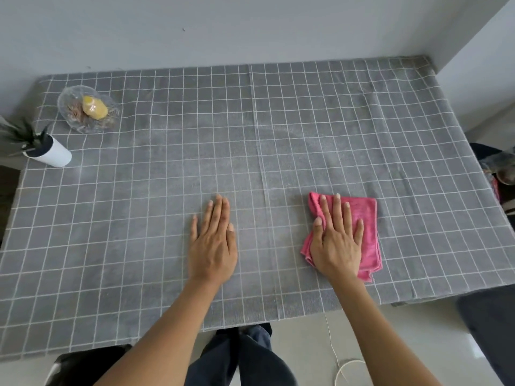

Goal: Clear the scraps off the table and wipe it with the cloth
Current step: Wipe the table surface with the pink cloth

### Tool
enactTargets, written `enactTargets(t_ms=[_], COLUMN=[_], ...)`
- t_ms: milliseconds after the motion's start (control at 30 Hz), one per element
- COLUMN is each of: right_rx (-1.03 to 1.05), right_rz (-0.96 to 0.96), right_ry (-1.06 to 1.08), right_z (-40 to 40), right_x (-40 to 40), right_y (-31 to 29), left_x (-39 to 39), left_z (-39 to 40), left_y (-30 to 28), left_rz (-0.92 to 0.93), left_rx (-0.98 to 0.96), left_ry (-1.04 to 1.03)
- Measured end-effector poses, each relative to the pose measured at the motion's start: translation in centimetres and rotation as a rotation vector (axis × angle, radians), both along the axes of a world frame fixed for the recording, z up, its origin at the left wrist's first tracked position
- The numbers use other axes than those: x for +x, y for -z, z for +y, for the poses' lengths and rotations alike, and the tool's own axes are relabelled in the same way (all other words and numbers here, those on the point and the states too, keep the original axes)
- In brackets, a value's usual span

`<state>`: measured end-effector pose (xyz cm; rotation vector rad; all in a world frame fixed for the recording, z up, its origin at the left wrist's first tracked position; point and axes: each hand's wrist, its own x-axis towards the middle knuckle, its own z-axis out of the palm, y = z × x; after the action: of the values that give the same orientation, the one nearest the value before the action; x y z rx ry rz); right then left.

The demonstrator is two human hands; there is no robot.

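Note:
A folded pink cloth (363, 221) lies on the grey checked tablecloth (156, 190) near the front right of the table. My right hand (335, 240) presses flat on the cloth with straight, spread fingers. My left hand (213, 240) rests flat on the bare tablecloth to the left of the cloth, fingers straight and together. At the back left, a clear glass bowl (67, 112) holds yellow and brownish scraps (93, 107).
A white pot with a green plant (53, 153) stands at the left edge, in front of the bowl. Walls close the back and right sides. Dark objects (498, 168) sit beside the table's right edge. My legs and a white cable (334, 352) are below the front edge.

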<state>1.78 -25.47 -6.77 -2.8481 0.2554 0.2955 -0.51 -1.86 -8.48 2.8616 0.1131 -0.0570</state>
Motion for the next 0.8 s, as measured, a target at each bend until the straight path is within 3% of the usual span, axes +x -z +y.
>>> enactTargets(t_ms=[100,233,333,600,800], right_rx=[-0.005,0.048,0.055,0.004,0.038], right_rz=[0.028,-0.038,-0.042,-0.008,-0.037], right_ry=[-0.054,-0.337,-0.397,0.043,0.074], right_z=[2.3,7.7,6.4,-0.1,3.5], right_x=[-0.4,-3.0,-2.9,0.4,0.4], right_y=[-0.5,-0.6,-0.2,-0.2,-0.3], left_x=[0.0,0.1,0.1,0.0,0.9], left_z=[0.0,0.0,0.0,0.2,1.2], left_y=[0.0,-0.1,-0.1,-0.1,-0.2], left_rz=[-0.003,-0.015,-0.009,0.017,-0.006], left_rx=[0.003,0.004,-0.002,-0.031,0.024], left_ry=[-0.003,-0.001,0.011,0.018,0.046])
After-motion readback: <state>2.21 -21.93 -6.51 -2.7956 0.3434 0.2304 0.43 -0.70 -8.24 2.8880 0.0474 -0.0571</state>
